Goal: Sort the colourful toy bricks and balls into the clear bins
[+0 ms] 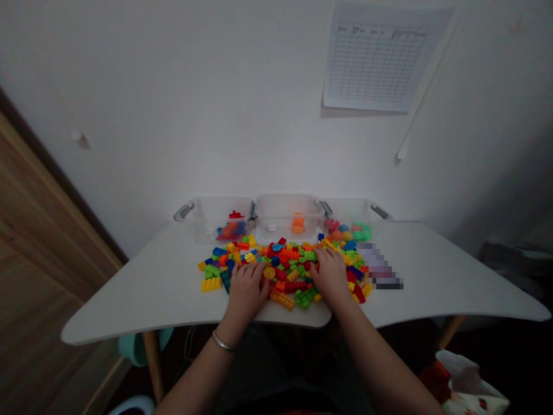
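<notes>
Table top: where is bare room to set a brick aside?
Bare table left of the brick pile, out to the edge; more right of the blurred item. Crowded: the middle, from the pile back to the three bins.

Bright toy bricks [285,268] lie heaped on table [164,288].

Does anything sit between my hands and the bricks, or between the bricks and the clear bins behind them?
Nothing visible does. The left hand and right hand both rest on the brick pile, and the left bin, middle bin and right bin stand lidless directly behind it.
</notes>
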### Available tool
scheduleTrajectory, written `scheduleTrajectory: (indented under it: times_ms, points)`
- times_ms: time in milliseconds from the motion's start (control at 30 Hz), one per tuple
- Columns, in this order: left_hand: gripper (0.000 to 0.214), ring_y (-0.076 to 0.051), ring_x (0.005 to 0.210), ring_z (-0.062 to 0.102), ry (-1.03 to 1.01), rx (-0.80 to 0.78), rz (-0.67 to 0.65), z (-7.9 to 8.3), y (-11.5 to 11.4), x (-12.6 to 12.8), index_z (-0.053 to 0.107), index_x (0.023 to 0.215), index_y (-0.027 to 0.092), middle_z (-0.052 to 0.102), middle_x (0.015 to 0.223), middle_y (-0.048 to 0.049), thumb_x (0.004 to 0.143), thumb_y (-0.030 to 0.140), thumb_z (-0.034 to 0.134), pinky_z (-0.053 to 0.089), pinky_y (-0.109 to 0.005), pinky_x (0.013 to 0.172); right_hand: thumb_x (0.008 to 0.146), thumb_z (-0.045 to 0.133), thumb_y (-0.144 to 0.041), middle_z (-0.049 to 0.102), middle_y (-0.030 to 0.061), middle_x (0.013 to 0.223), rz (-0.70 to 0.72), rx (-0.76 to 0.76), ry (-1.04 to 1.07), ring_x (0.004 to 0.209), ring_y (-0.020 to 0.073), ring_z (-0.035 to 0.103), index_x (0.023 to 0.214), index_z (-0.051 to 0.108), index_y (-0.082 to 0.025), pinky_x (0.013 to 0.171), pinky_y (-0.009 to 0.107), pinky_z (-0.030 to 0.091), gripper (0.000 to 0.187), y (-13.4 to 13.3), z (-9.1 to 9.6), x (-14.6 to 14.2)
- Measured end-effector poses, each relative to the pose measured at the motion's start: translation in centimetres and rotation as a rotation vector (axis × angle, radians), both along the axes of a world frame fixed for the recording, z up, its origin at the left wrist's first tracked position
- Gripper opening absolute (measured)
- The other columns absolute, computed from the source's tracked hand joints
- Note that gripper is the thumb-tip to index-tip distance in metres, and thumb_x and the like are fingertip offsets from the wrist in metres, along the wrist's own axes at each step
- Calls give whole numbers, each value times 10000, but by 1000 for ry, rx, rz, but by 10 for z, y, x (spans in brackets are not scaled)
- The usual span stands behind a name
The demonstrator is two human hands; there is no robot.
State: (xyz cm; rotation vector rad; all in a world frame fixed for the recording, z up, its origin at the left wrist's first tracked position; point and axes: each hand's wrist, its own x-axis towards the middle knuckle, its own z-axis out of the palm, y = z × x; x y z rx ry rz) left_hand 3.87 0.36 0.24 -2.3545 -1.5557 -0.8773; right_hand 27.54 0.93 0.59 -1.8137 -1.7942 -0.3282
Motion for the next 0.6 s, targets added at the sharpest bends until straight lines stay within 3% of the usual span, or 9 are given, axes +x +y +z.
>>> scheduleTrajectory:
  times_ms: [600]
  points:
    - [353, -278, 1046, 596, 1, -6, -2, 1, -1, 0, 620, 1174, 197, 680, 1121, -101, 848, 277, 511, 327, -532, 1059, 808, 512, -162, 680, 115, 1028, -1, 28, 12, 1022, 281, 570, 1061, 651, -175, 979, 438, 375, 289, 1, 11, -2]
